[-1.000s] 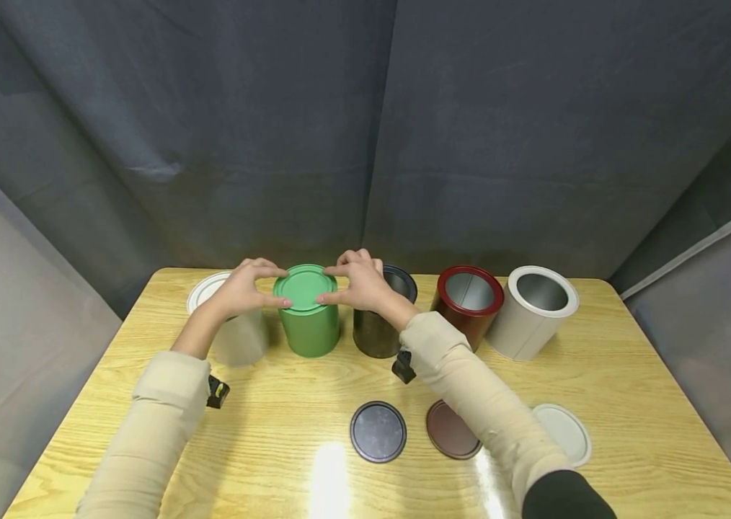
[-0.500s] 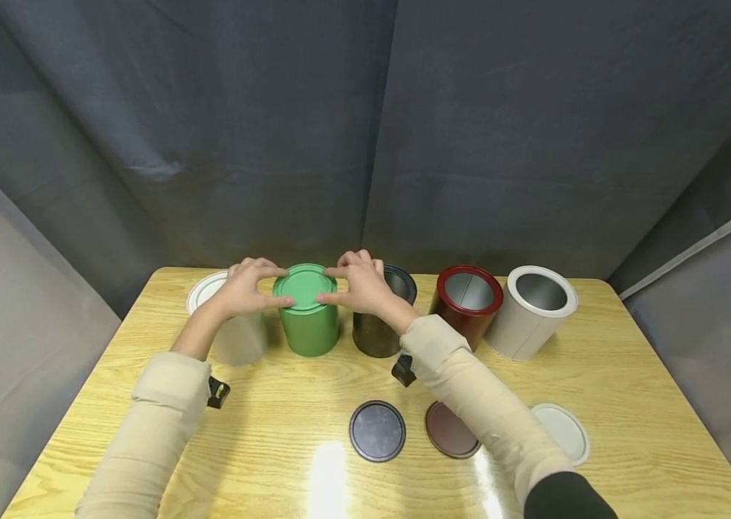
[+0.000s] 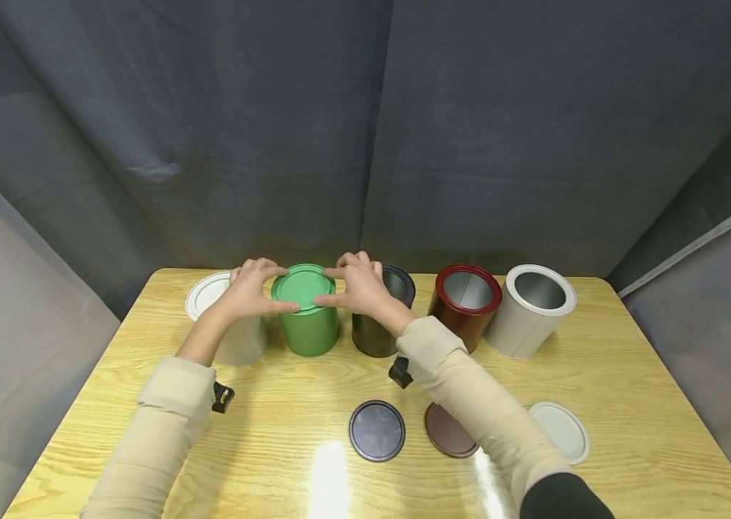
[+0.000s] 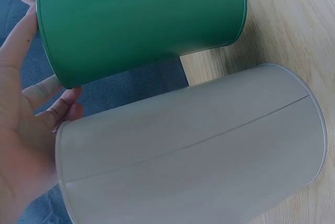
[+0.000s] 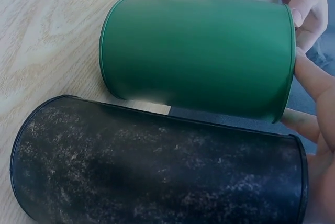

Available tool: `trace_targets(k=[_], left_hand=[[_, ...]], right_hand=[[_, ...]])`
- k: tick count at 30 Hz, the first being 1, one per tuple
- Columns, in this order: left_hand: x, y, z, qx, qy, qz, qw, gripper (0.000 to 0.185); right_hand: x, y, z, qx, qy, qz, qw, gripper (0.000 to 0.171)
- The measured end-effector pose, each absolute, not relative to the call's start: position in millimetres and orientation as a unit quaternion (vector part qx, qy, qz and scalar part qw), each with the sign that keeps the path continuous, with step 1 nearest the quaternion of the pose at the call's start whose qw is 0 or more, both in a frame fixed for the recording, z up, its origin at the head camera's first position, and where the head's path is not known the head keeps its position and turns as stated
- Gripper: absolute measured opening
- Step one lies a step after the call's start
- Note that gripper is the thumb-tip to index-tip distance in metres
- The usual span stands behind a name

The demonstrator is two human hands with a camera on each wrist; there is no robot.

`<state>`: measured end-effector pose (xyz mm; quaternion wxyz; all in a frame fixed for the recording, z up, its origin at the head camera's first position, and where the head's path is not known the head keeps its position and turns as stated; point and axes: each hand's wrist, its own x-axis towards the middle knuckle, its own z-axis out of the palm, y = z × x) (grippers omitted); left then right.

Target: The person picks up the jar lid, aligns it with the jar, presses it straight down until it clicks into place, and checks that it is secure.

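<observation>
Five cylindrical metal cans stood in a row along the far side of the pale wooden table [image 3: 288, 404]. The green cylindrical metal can [image 3: 308, 328] stood second from the left, upright, with its round green lid [image 3: 303, 286] seated on top. Left hand [image 3: 247, 292] and right hand [image 3: 359, 287] met over it from either side, fingers curled and pinching the lid's rim, thumbs on the near edge, forefingers on the far edge. Crowding it on the left, touching or nearly so, was a light grey cylindrical can [image 4: 193, 150], lid on, partly hidden behind the left wrist. Crowding it on the right was a dark mottled black cylindrical can [image 5: 157, 166], open, largely covered by the right hand and forearm in the head view. Further right stood a dark red open can [image 3: 466, 303] with bare metal inside, nothing seen in it, then an off-white open can [image 3: 530, 311], likewise showing only bare metal. On the near part of the table lay three loose lids: a flat round black lid [image 3: 376, 430], a flat round dark red lid [image 3: 448, 432] partly under the right sleeve, and a flat round white lid [image 3: 560, 431] well to the right. A glare patch sat on the tabletop near the front edge. Dark grey cloth backdrop [image 3: 365, 130] hung behind, with lighter grey panels at both sides.
</observation>
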<state>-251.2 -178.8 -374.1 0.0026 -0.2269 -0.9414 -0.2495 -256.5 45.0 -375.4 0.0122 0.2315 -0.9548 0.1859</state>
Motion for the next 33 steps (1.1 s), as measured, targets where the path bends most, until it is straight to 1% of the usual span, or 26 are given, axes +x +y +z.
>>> trace_targets(k=[7, 14, 23, 33], left_hand=[[-250, -177, -374, -0.215, -0.944, -0.25, -0.009, 0.07], [-249, -178, -370, -0.223, -0.945, -0.24, -0.014, 0.069], [-249, -188, -370, -0.239, -0.94, -0.242, 0.018, 0.058], [-251, -191, -372, -0.237, -0.936, -0.259, 0.02, 0.053]], right_hand=[[-255, 44, -375, 0.225, -0.956, 0.19, 0.005, 0.062], [-254, 43, -374, 0.224, -0.956, 0.189, 0.006, 0.062], [-250, 46, -374, 0.223, -0.955, 0.196, 0.024, 0.057], [-251, 45, -375, 0.222, -0.951, 0.212, 0.021, 0.055]])
